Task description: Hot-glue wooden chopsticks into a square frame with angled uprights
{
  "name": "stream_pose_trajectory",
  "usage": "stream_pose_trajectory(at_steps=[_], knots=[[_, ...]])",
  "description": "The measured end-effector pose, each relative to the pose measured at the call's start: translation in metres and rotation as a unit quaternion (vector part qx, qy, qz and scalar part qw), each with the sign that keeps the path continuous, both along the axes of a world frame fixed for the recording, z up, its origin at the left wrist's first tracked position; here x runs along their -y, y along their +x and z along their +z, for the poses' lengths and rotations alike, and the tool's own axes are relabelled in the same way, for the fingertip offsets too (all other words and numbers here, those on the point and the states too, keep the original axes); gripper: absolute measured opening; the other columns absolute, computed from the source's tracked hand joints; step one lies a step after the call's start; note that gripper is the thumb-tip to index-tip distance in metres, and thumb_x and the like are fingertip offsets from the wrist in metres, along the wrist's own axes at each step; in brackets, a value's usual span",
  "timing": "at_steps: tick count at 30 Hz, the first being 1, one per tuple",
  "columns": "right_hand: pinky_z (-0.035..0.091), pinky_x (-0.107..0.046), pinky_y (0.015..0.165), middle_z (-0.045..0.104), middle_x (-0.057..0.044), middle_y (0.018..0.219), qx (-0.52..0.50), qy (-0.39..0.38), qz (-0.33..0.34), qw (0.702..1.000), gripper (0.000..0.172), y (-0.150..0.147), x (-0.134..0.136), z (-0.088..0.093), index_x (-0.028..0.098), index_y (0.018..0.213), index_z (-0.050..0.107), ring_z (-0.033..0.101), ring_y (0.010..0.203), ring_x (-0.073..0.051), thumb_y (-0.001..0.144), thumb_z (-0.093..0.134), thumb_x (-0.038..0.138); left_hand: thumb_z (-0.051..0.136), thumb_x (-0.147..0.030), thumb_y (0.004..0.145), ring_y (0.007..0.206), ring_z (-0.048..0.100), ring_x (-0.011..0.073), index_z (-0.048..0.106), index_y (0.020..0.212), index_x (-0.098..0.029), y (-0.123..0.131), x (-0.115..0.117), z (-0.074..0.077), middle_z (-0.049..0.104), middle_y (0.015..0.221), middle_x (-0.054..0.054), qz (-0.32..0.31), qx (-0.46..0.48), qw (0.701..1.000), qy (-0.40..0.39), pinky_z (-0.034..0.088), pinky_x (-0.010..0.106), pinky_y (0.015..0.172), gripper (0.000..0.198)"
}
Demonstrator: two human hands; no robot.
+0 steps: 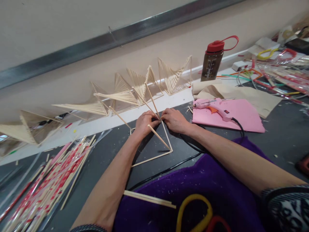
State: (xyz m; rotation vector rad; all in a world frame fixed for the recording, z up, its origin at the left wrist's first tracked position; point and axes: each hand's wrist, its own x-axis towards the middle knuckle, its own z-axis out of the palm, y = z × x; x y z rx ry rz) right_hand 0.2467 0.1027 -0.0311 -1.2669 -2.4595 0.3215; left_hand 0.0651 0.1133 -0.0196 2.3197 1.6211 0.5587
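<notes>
A square frame of thin wooden sticks (152,158) lies on the dark tabletop, with several sticks rising from its corners. My left hand (146,125) is closed at the frame's far corner, its fingertips against the base of the sticks there. From the other side, my right hand (175,120) pinches the same corner, and the two hands almost meet. Two sticks lean up and left from this joint; a single slanted stick (159,138) stands at the near right corner. My fingers hide the joint itself, and my left forearm covers part of the frame.
Finished stick models (173,77) line the wall. A pink glue gun (214,109) lies on pink foam (251,120), its cord crossing the table. Wrapped chopsticks (55,180) lie left, a bottle (212,61) stands behind, and scissors (193,212) rest on purple cloth (154,219).
</notes>
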Motion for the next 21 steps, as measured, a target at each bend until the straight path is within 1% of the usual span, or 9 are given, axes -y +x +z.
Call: stream_pose_trajectory(at_steps=[3, 7, 13, 21], knots=[[0.038, -0.034, 0.089, 0.059, -0.007, 0.115, -0.008, -0.009, 0.003, 1.000, 0.032, -0.0003, -0.0021, -0.0011, 0.022, 0.107, 0.069, 0.050, 0.107, -0.022, 0.089, 0.042, 0.018, 0.068, -0.032, 0.070, 0.091, 0.061, 0.0226, 0.071, 0.076, -0.022, 0.0022, 0.0012, 0.0007, 0.068, 0.088, 0.004, 0.017, -0.008, 1.000, 0.001, 0.045, 0.036, 0.089, 0.012], [0.038, -0.032, 0.091, 0.059, -0.006, 0.116, -0.011, -0.017, 0.004, 1.000, 0.032, -0.0005, -0.0036, -0.0021, 0.022, 0.106, 0.069, 0.050, 0.108, -0.021, 0.089, 0.042, 0.018, 0.068, -0.032, 0.071, 0.091, 0.061, 0.0236, 0.071, 0.074, -0.021, 0.0040, 0.0018, 0.0014, 0.068, 0.090, 0.005, 0.022, -0.007, 1.000, 0.002, 0.045, 0.037, 0.088, 0.011], [0.039, -0.033, 0.089, 0.058, -0.006, 0.117, -0.006, -0.014, 0.006, 1.000, 0.032, -0.0005, -0.0041, -0.0022, 0.021, 0.106, 0.068, 0.051, 0.107, -0.022, 0.088, 0.042, 0.016, 0.068, -0.031, 0.070, 0.091, 0.062, 0.0256, 0.070, 0.074, -0.021, 0.0056, 0.0015, 0.0034, 0.069, 0.089, 0.006, 0.027, -0.015, 0.999, -0.007, 0.045, 0.039, 0.087, 0.012], [0.041, -0.036, 0.086, 0.058, -0.005, 0.119, -0.010, -0.024, -0.001, 1.000, 0.034, -0.0016, -0.0006, 0.0023, 0.021, 0.108, 0.068, 0.051, 0.107, -0.024, 0.087, 0.041, 0.016, 0.066, -0.033, 0.071, 0.092, 0.062, 0.0249, 0.070, 0.076, -0.020, 0.0047, 0.0022, 0.0055, 0.068, 0.091, 0.006, 0.020, -0.014, 1.000, -0.014, 0.045, 0.038, 0.088, 0.014]])
